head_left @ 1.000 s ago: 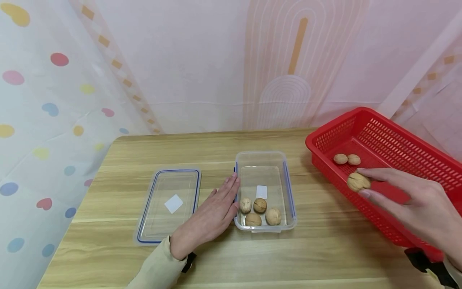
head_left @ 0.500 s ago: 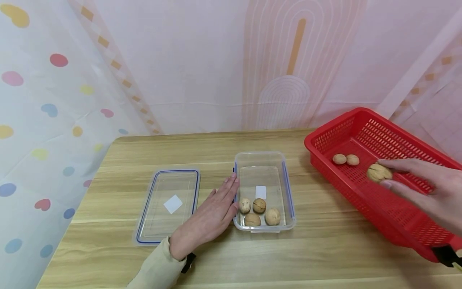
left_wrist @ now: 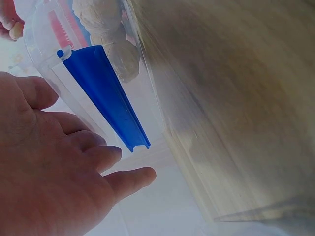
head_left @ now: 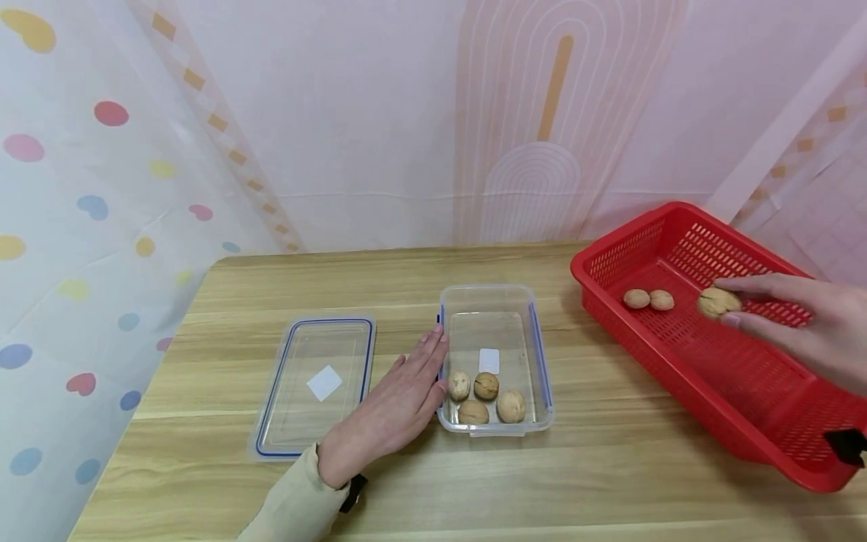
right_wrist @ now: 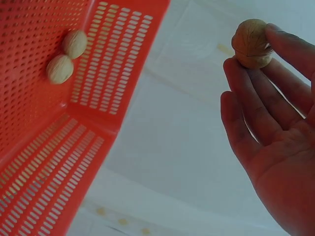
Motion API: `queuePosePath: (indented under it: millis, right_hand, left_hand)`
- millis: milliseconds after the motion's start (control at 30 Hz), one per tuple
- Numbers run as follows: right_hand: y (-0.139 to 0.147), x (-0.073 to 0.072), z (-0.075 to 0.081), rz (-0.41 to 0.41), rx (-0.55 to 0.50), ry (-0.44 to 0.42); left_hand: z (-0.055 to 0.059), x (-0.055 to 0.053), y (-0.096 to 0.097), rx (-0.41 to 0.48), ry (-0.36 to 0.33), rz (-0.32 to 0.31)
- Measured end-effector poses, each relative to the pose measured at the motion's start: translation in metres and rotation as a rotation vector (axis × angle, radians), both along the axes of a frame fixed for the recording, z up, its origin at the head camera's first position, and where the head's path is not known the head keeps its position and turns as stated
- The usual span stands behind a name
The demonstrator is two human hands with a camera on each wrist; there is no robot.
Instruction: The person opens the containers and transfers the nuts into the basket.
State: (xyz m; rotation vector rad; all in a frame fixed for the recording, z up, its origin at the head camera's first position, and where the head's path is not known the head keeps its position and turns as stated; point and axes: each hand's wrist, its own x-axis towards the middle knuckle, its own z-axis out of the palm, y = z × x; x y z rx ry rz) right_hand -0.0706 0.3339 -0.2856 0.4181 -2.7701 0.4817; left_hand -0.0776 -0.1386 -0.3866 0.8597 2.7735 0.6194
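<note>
Between thumb and fingertips my right hand (head_left: pixel 806 320) pinches a walnut (head_left: pixel 719 302), held above the red basket (head_left: pixel 691 384). The right wrist view shows that walnut (right_wrist: pixel 252 43) clear of the basket's wall. Two more walnuts (head_left: pixel 649 299) lie side by side on the basket floor. My left hand (head_left: pixel 389 410), fingers straight, rests along the left side of a clear plastic container (head_left: pixel 497 297). Several walnuts (head_left: pixel 486 386) sit in the container's near end, close to a white label. In the left wrist view a blue latch (left_wrist: pixel 106 96) hangs on the container's side, beside my fingers.
A clear lid (head_left: pixel 314 339) with a blue seal and a white sticker lies flat on the wooden table (head_left: pixel 406 497), left of the container. Behind the table hangs a patterned cloth (head_left: pixel 352 128). The basket stands at the table's right side.
My right hand has moved to the right and slightly up with the walnut, from the basket's near rim to over its inside. The left hand has stayed at the container.
</note>
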Motion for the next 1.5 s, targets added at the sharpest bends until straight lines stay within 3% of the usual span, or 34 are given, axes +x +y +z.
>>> queuePosePath:
  millis: [300, 633, 967, 1300, 1500]
  right_hand:
    - [0.007, -0.023, -0.008, -0.054, 0.027, -0.145]
    - [0.011, -0.042, -0.018, 0.009, 0.014, -0.188]
    - [0.012, -0.058, -0.033, 0.03, 0.038, -0.34]
    - [0.009, -0.076, -0.048, 0.067, 0.023, -0.435]
    - [0.007, -0.081, -0.055, 0.118, 0.016, -0.429]
  left_hand:
    - [0.0, 0.0, 0.001, 0.007, -0.004, 0.001]
    - [0.0, 0.001, 0.0, 0.013, -0.003, 0.004]
    - [0.0, 0.0, 0.0, 0.013, -0.013, 0.0]
    - [0.001, 0.001, 0.0, 0.007, -0.024, 0.007]
    - [0.0, 0.001, 0.0, 0.011, -0.025, 0.015]
